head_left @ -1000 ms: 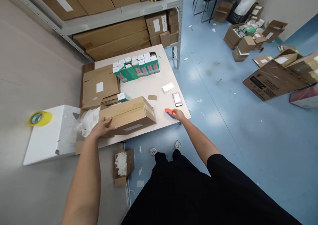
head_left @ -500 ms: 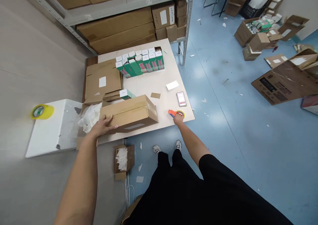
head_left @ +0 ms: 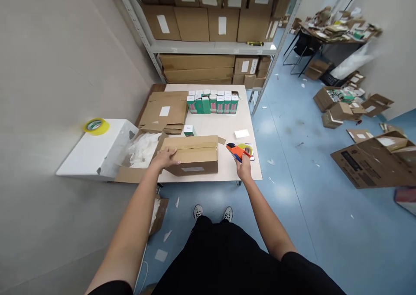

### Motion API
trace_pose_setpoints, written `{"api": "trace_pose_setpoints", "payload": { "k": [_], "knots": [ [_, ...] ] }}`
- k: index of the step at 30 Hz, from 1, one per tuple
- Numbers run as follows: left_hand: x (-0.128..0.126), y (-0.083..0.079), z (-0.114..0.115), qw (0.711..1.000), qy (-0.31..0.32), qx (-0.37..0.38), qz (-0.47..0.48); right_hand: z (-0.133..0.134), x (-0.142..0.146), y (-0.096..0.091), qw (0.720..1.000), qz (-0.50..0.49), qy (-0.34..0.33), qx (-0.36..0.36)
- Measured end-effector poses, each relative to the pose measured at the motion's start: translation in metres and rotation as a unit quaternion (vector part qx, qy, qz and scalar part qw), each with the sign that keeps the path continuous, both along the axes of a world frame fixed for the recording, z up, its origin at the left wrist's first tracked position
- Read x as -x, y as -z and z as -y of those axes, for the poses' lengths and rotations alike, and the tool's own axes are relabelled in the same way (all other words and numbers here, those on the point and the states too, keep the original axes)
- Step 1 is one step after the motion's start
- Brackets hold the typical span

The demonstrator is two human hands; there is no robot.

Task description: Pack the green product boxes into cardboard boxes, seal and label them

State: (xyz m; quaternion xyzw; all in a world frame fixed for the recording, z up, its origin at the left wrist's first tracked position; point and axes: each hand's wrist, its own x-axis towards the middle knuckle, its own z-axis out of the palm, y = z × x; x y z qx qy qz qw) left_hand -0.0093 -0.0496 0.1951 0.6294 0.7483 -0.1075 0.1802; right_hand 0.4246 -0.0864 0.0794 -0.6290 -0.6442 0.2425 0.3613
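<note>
A closed brown cardboard box [head_left: 195, 154] lies on the low pale table [head_left: 227, 130]. My left hand [head_left: 166, 158] rests flat on the box's left top edge, fingers spread. My right hand [head_left: 243, 168] is closed round the handle of an orange tape dispenser [head_left: 236, 151], lifted just above the table's right front corner. The dispenser carries a yellowish tape roll. White crumpled paper [head_left: 141, 146] lies left of the box.
A row of green and white small boxes [head_left: 212, 102] stands at the table's back, flattened cartons [head_left: 164, 111] at its left. A yellow tape roll [head_left: 95, 126] sits on a white block. Shelving with cartons [head_left: 208, 26] behind. Open boxes [head_left: 367, 156] litter the blue floor at right.
My right hand has picked the orange tape dispenser up off the table. My head has risen, showing more of the shelving. My left hand stays on the box.
</note>
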Motion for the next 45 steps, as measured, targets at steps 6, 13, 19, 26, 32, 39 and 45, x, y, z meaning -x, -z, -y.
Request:
{"api": "trace_pose_setpoints", "payload": {
  "k": [6,13,19,26,32,39,45],
  "knots": [
    [-0.003,0.001,0.009,0.998,-0.009,0.033,0.049,-0.011,0.067,-0.086,0.989,-0.044,-0.121,-0.078],
    [-0.011,-0.008,0.019,0.996,-0.019,0.035,0.075,-0.027,0.167,-0.093,0.948,-0.225,-0.224,0.033],
    [-0.010,-0.009,0.022,0.995,-0.011,0.038,0.089,-0.036,0.175,-0.069,0.902,-0.326,-0.248,0.133],
    [-0.010,-0.007,0.027,0.994,-0.010,0.022,0.104,-0.042,0.157,-0.074,0.893,-0.293,-0.289,0.181],
    [-0.011,-0.021,0.017,0.984,0.007,-0.093,0.154,-0.043,0.156,-0.087,0.890,-0.255,-0.320,0.200],
    [-0.029,-0.046,-0.031,0.901,0.063,-0.199,0.380,-0.047,0.159,-0.104,0.883,-0.210,-0.356,0.223],
    [-0.035,-0.050,-0.071,0.864,0.139,-0.053,0.482,-0.058,0.154,-0.114,0.883,-0.153,-0.391,0.211]
  ]
}}
